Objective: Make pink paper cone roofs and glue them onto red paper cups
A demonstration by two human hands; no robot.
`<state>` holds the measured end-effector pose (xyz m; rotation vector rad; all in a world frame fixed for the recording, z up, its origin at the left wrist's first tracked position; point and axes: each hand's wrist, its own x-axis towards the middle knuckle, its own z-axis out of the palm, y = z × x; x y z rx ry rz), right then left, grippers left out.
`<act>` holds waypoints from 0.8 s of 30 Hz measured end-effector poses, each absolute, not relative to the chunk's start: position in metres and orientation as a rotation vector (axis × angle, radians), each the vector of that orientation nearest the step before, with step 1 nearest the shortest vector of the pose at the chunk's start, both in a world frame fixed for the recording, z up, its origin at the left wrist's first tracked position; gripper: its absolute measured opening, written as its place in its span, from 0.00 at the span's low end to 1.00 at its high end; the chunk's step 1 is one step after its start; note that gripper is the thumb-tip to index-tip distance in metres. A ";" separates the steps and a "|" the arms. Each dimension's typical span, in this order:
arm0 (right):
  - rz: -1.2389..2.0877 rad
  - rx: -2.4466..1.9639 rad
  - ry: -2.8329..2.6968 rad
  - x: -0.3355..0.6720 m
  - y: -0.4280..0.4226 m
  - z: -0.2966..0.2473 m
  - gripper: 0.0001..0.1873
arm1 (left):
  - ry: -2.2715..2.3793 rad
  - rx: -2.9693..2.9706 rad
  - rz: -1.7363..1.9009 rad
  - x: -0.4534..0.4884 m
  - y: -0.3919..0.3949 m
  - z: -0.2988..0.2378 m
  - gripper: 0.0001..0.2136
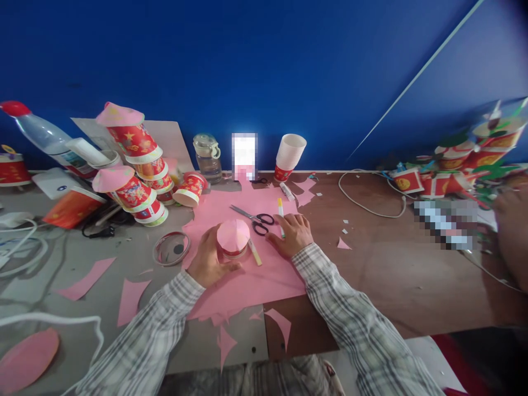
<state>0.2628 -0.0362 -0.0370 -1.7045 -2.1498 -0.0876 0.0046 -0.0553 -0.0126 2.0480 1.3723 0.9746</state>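
Observation:
My left hand curves around a short paper cup topped with a pink paper cone, the thumb along its near side. Flat on the large pink paper sheet lies my right hand, fingers spread and holding nothing. Its thumb is close to the dark handles of the scissors, which lie with their blades toward the upper left. A thin yellow-ended pen is beside its fingertips, partly hidden by them. Another whitish stick with a yellow end rests just right of the cup.
Red paper-cup towers with pink cone tops stand at left, near a tipped cup. Behind are a glass jar and stacked cups. A tape roll, paper scraps and cables surround the sheet. Another person's arm shows at right.

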 end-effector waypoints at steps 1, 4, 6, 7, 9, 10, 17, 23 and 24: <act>-0.090 -1.715 -2.145 0.263 -0.037 -0.036 0.30 | 1.377 2.052 0.986 0.006 -0.055 -0.014 0.44; -0.116 -1.691 -2.086 0.262 -0.040 -0.030 0.28 | 1.422 2.056 1.009 0.010 -0.054 -0.017 0.43; -0.115 -1.603 -2.007 0.259 -0.043 -0.025 0.22 | 1.476 2.038 1.024 0.011 -0.054 -0.019 0.43; -0.090 -1.537 -1.981 0.257 -0.045 -0.022 0.20 | 1.504 2.023 1.040 0.012 -0.054 -0.020 0.42; -0.011 -1.393 -1.987 0.248 -0.050 -0.020 0.18 | 1.543 2.002 1.082 0.014 -0.055 -0.021 0.40; 0.030 -1.334 -2.018 0.242 -0.053 -0.020 0.18 | 1.550 2.003 1.101 0.014 -0.054 -0.021 0.39; 0.164 -1.274 -2.055 0.218 -0.064 -0.028 0.16 | 1.532 2.092 1.116 0.015 -0.053 -0.024 0.34; 0.767 -1.080 -1.815 0.227 -0.067 0.034 0.12 | 1.546 2.162 1.229 0.017 -0.054 -0.022 0.32; 0.896 -1.007 -1.808 0.230 -0.074 0.052 0.11 | 1.533 2.193 1.239 0.017 -0.055 -0.020 0.30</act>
